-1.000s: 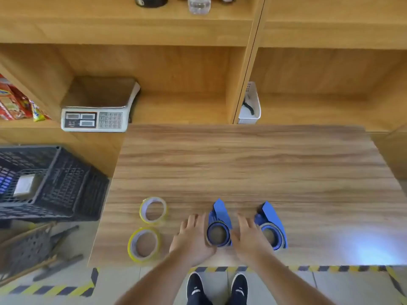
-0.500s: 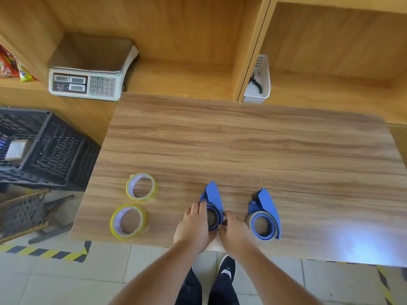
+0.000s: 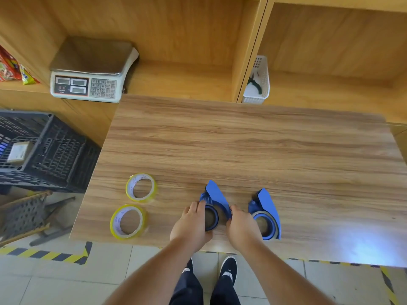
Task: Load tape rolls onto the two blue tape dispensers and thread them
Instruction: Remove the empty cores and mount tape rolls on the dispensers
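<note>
Two blue tape dispensers lie near the front edge of the wooden table (image 3: 253,146). My left hand (image 3: 192,224) and my right hand (image 3: 241,225) grip the left dispenser (image 3: 214,199) from either side, its round hub showing between them. The right dispenser (image 3: 265,213) lies untouched just right of my right hand. Two yellow tape rolls lie flat to the left: the far roll (image 3: 141,188) and the near roll (image 3: 128,221).
A weighing scale (image 3: 88,73) sits on the shelf behind the table's left corner. A white basket (image 3: 257,82) holding pliers stands in the shelf behind. A black plastic crate (image 3: 41,150) is to the left of the table. Striped floor tape runs below the table's front edge.
The camera has tilted downward. Both hands have closed in from flat beside the left dispenser to gripping its sides. The rolls and the right dispenser have not moved.
</note>
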Demonstrator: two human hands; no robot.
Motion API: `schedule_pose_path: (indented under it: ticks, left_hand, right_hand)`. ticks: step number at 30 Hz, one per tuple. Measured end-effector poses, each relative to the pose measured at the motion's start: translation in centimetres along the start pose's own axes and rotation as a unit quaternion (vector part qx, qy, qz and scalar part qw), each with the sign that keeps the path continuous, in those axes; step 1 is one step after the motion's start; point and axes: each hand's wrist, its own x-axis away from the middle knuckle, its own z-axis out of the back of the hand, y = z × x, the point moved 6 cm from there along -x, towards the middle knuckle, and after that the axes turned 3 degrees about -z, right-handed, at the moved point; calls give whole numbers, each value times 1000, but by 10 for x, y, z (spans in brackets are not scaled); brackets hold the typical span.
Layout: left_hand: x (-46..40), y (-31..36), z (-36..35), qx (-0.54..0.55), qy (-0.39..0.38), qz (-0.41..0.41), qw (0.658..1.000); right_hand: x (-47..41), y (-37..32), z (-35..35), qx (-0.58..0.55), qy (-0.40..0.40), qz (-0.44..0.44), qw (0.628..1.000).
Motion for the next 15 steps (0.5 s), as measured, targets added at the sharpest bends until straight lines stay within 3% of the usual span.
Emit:
schedule_pose_path:
  ticks: [15]
  left_hand:
    - [7,17,59,10,87,-59,994]
  right_hand:
    - [11,-6,11,-49,5,-3,999]
